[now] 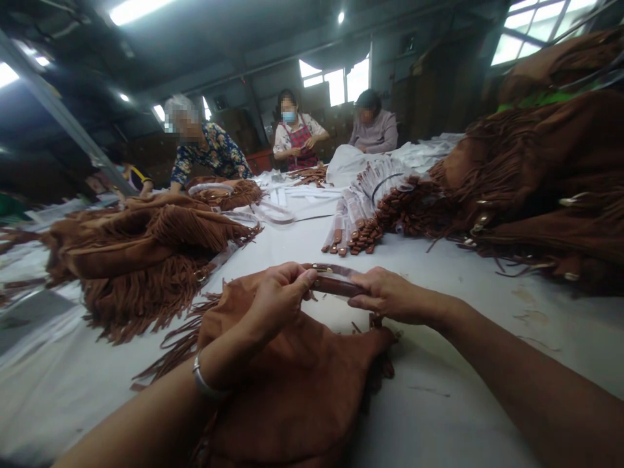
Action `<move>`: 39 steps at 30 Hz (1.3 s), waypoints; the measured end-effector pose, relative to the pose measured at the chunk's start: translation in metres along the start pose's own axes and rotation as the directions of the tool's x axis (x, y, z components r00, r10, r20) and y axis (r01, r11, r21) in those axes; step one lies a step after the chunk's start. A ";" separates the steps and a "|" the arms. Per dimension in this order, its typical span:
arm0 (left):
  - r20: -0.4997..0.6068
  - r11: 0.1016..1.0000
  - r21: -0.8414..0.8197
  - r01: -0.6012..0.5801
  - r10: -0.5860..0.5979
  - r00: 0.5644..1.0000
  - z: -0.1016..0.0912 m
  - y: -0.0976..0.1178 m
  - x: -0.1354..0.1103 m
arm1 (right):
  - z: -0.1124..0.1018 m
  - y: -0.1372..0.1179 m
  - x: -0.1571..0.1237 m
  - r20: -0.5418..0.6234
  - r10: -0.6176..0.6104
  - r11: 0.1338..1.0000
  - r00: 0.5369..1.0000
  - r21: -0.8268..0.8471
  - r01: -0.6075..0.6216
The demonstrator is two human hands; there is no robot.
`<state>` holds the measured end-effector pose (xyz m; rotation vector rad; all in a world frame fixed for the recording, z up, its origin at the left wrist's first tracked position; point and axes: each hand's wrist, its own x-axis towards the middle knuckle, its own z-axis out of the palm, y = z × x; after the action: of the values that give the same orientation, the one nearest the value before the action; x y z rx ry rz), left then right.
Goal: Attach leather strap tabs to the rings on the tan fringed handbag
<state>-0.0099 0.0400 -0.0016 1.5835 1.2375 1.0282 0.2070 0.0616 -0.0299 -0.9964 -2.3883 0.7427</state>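
A brown fringed bag (302, 390) lies on the white table in front of me, its fringe spread out to the left. Above its far edge, a brown bag handle (336, 286) is held between my two hands. My left hand (283, 292), with a silver bangle at the wrist, pinches the handle's left end. Around the right part of the handle, the fingers of my right hand (380, 294) are closed. A pale clear wrap seems to cover part of the strap near my right fingers. The bag's underside and opening are partly hidden.
Brown fringed bags (151, 253) are heaped at left, and a taller bag pile (550, 162) rises at right. Plastic-wrapped straps (361, 221) lie bundled beyond my hands on the white table (292, 244). Several people work around the far side, one in a checked apron (303, 146).
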 end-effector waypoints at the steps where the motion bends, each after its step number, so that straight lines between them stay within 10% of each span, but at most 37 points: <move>1: -0.001 0.998 -0.043 0.038 -0.038 0.999 -0.001 0.001 0.001 | -0.002 0.007 -0.002 0.007 0.018 1.000 1.000 0.001 -0.018; 8: 0.114 0.979 -0.101 0.178 -0.167 0.979 0.009 0.012 0.006 | -0.011 -0.031 -0.001 -0.203 -0.038 0.973 0.978 0.215 0.082; 11: 0.112 0.994 0.055 0.093 -0.099 0.989 0.022 0.021 0.010 | -0.011 -0.042 0.004 -0.123 0.021 0.945 0.992 0.325 0.020; 15: 0.028 0.852 0.494 -0.173 0.184 0.983 0.046 0.036 0.002 | -0.010 0.005 -0.004 0.025 0.236 0.929 0.971 0.286 -0.233; 22: 0.624 0.669 0.525 -0.526 0.117 0.772 0.100 0.026 -0.013 | 0.000 0.056 -0.024 0.156 0.329 0.924 0.931 0.153 -0.352; 27: 0.755 0.753 0.558 -0.348 -0.286 0.591 0.100 0.004 0.024 | -0.012 0.056 -0.028 -0.014 0.325 0.945 0.946 0.023 -0.325; 32: 0.793 0.918 0.394 -0.032 -0.322 0.517 0.072 -0.003 0.034 | -0.016 0.057 -0.028 -0.165 0.322 0.942 0.932 -0.037 -0.332; 39: 0.689 0.951 -0.030 0.307 -0.203 0.696 0.016 -0.019 0.014 | -0.005 0.018 -0.019 -0.034 0.281 0.839 0.959 0.494 -0.228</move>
<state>0.0025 0.0547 -0.0229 1.4228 0.8041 0.2770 0.2316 0.0600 -0.0409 -1.1041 -1.8487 1.2789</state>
